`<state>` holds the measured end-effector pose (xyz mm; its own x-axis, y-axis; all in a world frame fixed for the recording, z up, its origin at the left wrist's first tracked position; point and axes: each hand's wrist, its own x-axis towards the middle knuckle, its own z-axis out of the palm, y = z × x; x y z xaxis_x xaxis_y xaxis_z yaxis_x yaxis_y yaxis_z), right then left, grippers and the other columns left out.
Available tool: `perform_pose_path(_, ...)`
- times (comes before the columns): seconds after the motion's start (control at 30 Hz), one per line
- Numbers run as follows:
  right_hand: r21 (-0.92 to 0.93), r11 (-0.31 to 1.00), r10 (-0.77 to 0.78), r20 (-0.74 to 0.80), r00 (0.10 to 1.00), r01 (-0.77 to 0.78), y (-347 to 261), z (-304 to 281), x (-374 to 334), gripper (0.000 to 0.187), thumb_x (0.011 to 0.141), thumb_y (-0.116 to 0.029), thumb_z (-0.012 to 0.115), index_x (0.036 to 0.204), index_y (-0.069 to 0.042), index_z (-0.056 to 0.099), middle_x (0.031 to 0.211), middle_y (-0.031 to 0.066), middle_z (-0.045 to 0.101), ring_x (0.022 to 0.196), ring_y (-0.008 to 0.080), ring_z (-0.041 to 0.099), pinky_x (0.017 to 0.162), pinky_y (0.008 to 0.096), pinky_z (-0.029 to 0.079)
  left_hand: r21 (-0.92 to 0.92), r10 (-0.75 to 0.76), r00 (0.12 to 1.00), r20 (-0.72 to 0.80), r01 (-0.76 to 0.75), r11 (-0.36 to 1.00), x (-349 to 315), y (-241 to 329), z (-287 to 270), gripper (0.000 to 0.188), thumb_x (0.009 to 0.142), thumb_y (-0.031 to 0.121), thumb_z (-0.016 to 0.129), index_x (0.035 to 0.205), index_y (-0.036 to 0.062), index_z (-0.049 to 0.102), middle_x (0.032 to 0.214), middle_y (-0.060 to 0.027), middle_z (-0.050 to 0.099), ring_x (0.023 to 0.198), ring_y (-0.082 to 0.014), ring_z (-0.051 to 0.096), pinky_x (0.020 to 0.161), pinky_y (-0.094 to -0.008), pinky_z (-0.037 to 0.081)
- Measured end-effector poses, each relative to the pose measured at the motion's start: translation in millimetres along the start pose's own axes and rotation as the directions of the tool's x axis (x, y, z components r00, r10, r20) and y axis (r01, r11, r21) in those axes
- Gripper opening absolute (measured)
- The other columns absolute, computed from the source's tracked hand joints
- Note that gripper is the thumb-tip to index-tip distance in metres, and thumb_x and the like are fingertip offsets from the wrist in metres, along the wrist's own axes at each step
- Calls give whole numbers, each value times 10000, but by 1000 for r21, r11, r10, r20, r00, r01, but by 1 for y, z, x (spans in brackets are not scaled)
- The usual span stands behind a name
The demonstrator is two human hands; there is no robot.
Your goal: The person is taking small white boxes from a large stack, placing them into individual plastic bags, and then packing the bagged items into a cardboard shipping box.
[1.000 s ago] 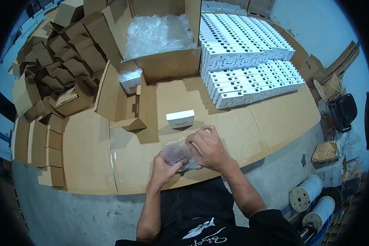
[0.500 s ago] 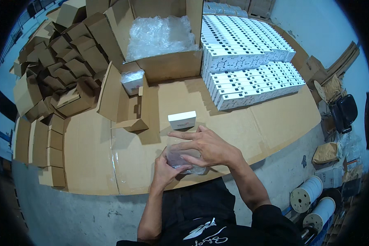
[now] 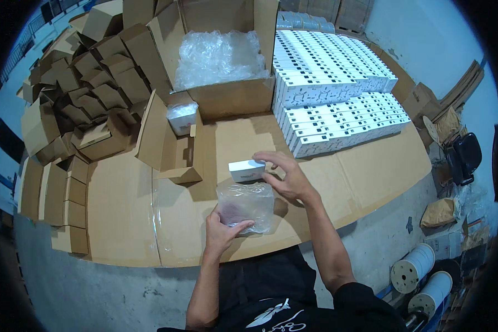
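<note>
My left hand [image 3: 222, 229] holds a clear bubble-wrap bag [image 3: 245, 202] by its lower left side, thumb on top. The bag lies flattened near the table's front edge. Just beyond it, a small white box [image 3: 244, 171] stands on the cardboard-covered table. My right hand [image 3: 286, 176] has its fingers and thumb around the right end of this box. Left of them stands an open brown carton [image 3: 178, 171], with a plastic-wrapped white box [image 3: 181, 117] in its far end.
A large carton [image 3: 232, 99] of clear bubble-wrap bags [image 3: 221, 58] stands at the back. White boxes [image 3: 337, 88] are stacked in rows at the back right. Open brown cartons [image 3: 102, 88] pile up at the left. Cable spools [image 3: 412, 268] sit on the floor at the right.
My right hand has left the bubble-wrap bag and moved forward to the small white box, closing on its right end. My left hand keeps the bag, which now lies more in view.
</note>
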<state>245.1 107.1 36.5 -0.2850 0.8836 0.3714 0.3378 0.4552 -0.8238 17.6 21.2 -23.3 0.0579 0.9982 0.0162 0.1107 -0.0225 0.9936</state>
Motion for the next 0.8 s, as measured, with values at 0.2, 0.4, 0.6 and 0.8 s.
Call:
perform_pose_path(0.2,33,999,18,-79,997,-15,10,14,-4,321,841,76,680,1129,-59,722,1134,100,711,1014,210,659,815,303,550,-10,-10,1000,-9,10,1000,4,0,-2,602,678,187,943,1153,-27,642,1063,-118,721,968,-184,691,887,-342,555)
perform_pose_path(0.4,448,892,205,-292,934,-56,23,11,-4,251,913,52,660,1155,26,599,1084,116,652,949,158,657,790,273,618,28,3,1000,6,-3,1000,5,8,-1,591,686,200,939,1148,-24,648,1056,-116,725,974,-190,691,887,-345,553)
perform_pose_path(0.6,670,743,232,-270,934,9,6,10,-8,229,909,42,681,1051,30,503,1036,157,649,961,209,682,816,343,622,58,-26,999,29,24,998,6,4,-3,606,688,184,937,1171,-26,637,1088,-117,721,989,-190,686,898,-345,549)
perform_pose_path(0.8,604,796,161,-162,974,-31,6,0,-12,200,904,31,698,1024,18,539,1038,159,679,973,179,679,853,314,571,-11,-45,999,26,45,999,5,8,-2,603,691,171,935,1175,-29,636,1099,-119,717,1007,-185,679,912,-349,545)
